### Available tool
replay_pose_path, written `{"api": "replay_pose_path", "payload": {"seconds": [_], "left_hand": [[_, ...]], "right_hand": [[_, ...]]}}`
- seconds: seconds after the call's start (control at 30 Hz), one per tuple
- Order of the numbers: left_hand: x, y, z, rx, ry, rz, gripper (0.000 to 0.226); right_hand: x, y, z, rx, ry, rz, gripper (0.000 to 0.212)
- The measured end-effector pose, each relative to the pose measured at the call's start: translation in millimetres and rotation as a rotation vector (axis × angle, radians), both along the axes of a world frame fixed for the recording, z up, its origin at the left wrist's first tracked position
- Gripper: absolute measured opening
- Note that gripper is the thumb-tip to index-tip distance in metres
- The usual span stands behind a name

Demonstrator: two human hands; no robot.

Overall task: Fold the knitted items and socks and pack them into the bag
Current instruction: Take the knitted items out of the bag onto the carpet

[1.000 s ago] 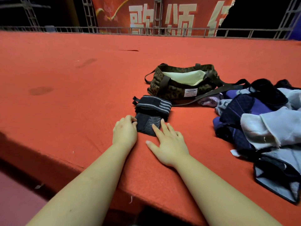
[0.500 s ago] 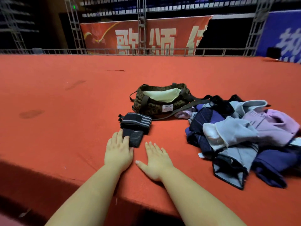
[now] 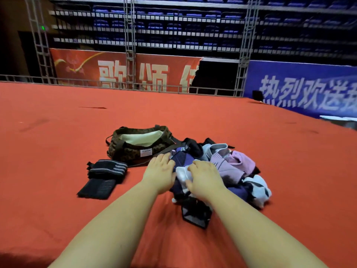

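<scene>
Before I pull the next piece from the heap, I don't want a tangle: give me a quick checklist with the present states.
1. Leopard-print fabric bag mouth open: ok.
2. Folded black striped knit out of the way, left of the heap: ok.
3. Left hand on the heap of mixed garments: ok.
4. Right hand on white cloth: ok.
5. Single piece gripped: cannot tell.
6. Bag strap free of heap: not ok.

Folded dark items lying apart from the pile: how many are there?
2. The striped folded piece lies in front of the bag; the plain black one lies nearer, touching it. The pile may hide more.
</scene>
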State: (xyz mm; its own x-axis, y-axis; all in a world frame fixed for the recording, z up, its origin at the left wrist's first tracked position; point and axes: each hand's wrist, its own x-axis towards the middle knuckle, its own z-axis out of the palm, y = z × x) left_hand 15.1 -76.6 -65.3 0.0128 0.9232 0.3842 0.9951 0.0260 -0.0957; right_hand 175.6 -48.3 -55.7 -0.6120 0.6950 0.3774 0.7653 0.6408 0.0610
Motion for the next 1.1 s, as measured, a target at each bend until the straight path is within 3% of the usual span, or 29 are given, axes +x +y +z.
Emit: {"api": "replay_pose_path", "payload": {"seconds": [0.13, 0.37, 0.6, 0.67, 0.8, 0.9, 1.0, 1.1], "left_hand": [[12, 51, 9, -0.023, -0.096, 0.026, 0.045], [13, 147, 48, 0.032, -0.373, -0.019, 0.036], [0, 233, 50, -0.213, -0.712, -0.061, 0.033], [-5, 249, 46, -0.285, -0.671, -0.091, 0.035], [2, 272, 38, -0.434, -0.395, -0.132, 0.044], [10, 284, 28, -0.489, -0.242, -0.14, 0.032], [14, 285, 18, -0.409, -0.215, -0.097, 0.033], [13, 279, 19, -0.217, -0.321, -0.047, 0.029]], "right_hand": [[23, 47, 19, 0.005, -0.115, -0.093, 0.035], [23, 142, 60, 0.044, -0.08, -0.188, 0.038], [10, 236, 64, -0.256, -0.052, -0.348, 0.037], [10, 256, 59, -0.344, -0.036, -0.376, 0.036], [6, 282, 48, -0.46, -0.105, -0.353, 0.042], [-2, 287, 44, -0.472, -0.186, -0.308, 0.034], [-3, 290, 44, -0.446, -0.105, -0.268, 0.017], [1, 286, 55, -0.396, 0.056, -0.224, 0.008]]}}
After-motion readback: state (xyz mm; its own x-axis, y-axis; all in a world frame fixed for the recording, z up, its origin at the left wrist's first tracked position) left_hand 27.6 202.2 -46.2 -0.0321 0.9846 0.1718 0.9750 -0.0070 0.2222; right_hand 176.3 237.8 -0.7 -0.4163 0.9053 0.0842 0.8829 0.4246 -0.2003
